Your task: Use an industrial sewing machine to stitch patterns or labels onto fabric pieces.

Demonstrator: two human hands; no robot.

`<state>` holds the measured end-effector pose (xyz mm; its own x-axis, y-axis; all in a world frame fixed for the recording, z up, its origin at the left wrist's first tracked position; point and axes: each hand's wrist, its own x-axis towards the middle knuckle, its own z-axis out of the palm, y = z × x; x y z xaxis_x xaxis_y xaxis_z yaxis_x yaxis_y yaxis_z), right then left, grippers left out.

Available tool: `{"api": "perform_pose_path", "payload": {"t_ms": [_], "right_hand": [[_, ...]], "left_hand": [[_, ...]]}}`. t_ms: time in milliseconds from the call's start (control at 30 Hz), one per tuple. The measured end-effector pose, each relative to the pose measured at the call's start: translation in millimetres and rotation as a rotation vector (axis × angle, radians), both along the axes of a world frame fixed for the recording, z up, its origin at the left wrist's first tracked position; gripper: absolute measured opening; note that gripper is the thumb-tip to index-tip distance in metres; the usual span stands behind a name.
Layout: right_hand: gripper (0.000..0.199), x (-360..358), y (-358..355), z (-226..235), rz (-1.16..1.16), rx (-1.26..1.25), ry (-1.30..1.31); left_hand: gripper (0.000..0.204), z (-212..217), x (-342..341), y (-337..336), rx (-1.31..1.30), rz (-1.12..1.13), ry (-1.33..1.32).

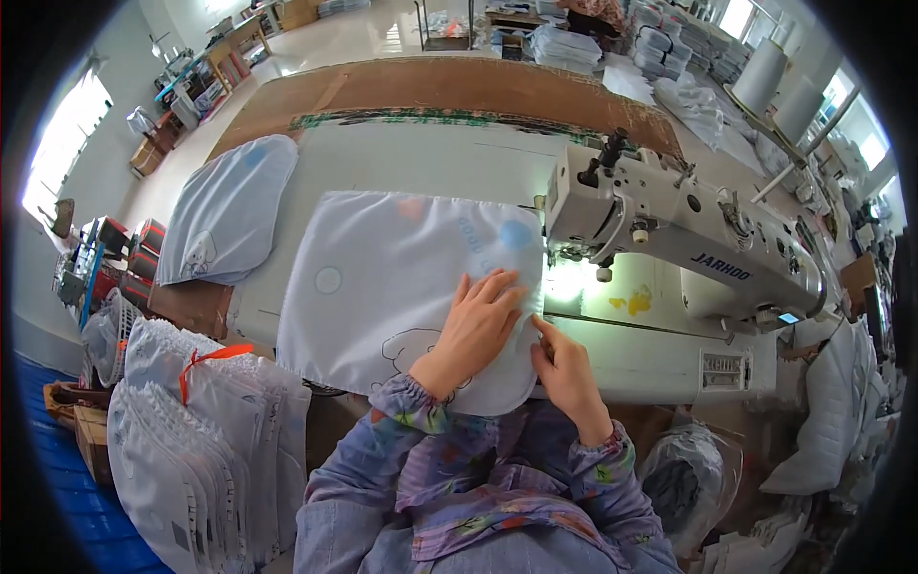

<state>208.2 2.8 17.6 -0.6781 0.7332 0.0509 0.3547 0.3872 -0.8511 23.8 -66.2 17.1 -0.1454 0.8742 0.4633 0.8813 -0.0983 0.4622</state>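
A white fabric panel [382,258] with rounded corners, pale printed figures and coloured dots lies flat on the sewing table. Its right edge reaches the needle area of a white industrial sewing machine [688,230], lit by a bright lamp. My left hand [470,325] rests on the panel with fingers stretched out, pressing it near the right side. At the panel's right edge, my right hand [566,368] pinches the cloth between thumb and forefinger.
A similar panel [234,206] lies at the table's left end. Below it hangs a stack of white pieces [196,469] with an orange tie [210,362]. Thread cones [760,77] stand at right; a plastic bag [690,469] sits below the table. Another person [597,17] is far back.
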Motion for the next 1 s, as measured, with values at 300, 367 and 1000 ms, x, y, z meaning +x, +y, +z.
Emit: {"api": "perform_pose_path", "payload": {"t_ms": [300, 367, 1000], "right_hand": [[0.023, 56.0, -32.5, -3.2, -0.139, 0.099, 0.083], [0.017, 91.3, -52.1, -10.5, -0.145, -0.124, 0.133], [0.032, 476.9, -70.7, -255.2, -1.408, -0.016, -0.900]], "left_hand": [[0.040, -17.6, 6.6, 19.3, -0.153, 0.069, 0.140], [0.039, -19.8, -0.2, 14.2, -0.169, 0.097, 0.207], [0.038, -19.4, 10.2, 18.7, -0.209, 0.085, 0.248]]}}
